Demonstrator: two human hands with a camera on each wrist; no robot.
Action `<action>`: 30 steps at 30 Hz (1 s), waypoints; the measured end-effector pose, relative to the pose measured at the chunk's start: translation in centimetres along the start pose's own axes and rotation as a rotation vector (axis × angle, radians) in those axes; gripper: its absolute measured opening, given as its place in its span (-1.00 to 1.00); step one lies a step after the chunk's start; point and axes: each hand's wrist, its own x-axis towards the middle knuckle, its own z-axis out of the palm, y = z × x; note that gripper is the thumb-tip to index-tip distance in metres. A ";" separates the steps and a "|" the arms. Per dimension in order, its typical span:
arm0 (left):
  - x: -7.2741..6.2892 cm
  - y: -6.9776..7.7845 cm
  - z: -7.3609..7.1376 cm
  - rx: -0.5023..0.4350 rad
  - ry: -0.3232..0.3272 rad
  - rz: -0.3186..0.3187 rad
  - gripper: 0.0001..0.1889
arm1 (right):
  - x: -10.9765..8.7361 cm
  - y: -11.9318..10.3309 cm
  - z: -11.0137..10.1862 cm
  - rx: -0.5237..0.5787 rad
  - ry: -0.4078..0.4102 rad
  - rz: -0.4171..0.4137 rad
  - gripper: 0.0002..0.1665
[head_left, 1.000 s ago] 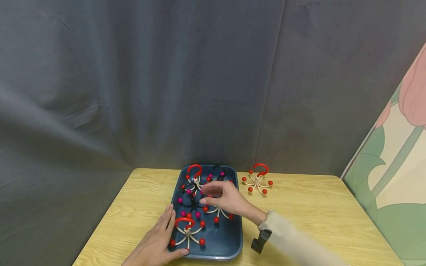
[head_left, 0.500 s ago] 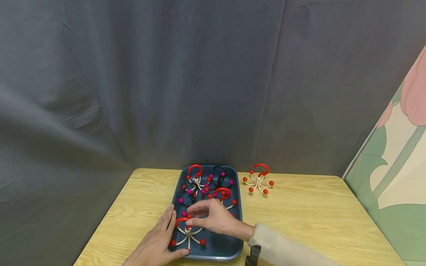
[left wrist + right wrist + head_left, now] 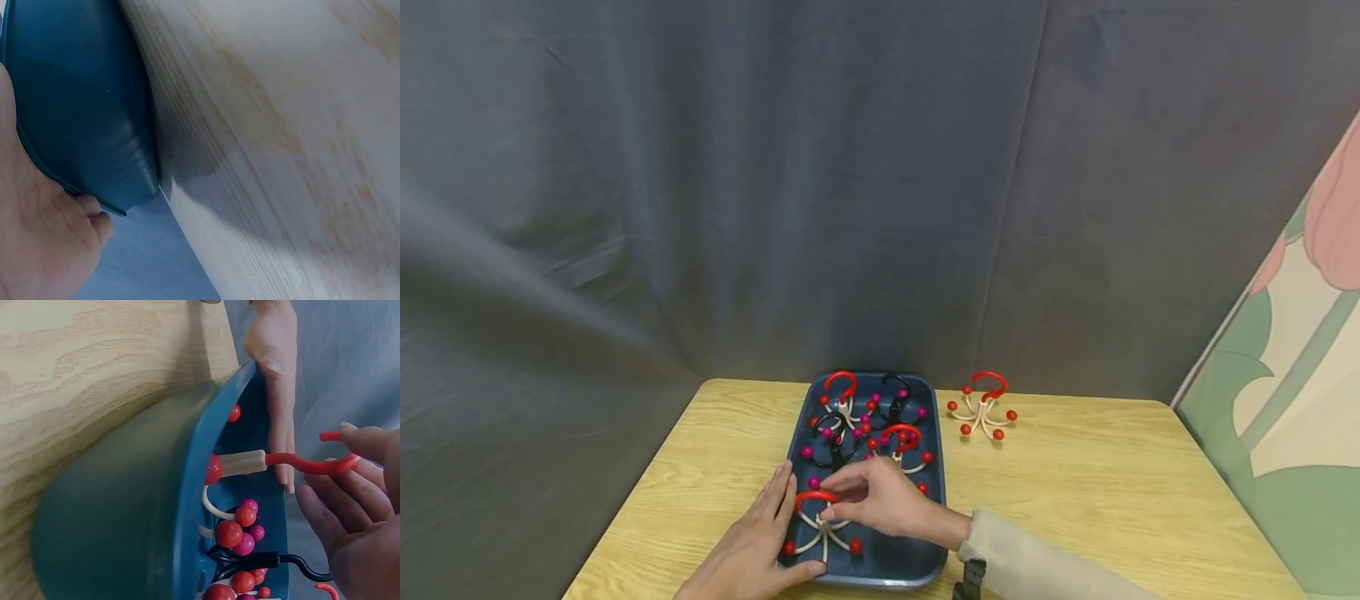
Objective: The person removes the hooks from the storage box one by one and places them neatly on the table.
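Red-hooked hanger [image 3: 823, 527] in tray [image 3: 898, 557], room rightward; right fingers [image 3: 854, 473] round hook [image 3: 812, 495], left fingers [image 3: 786, 500] straight along rim [image 3: 799, 425]

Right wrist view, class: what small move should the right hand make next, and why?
Probably close the right hand on the red hook at its thumb, because the fingers look loosely spread. The left hand rests on the edge of the tray, perhaps steadying it.
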 end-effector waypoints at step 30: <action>-0.2 0.0 -0.1 -0.003 -0.001 0.003 0.36 | -0.3 0.2 0.0 -0.009 0.040 -0.029 -0.75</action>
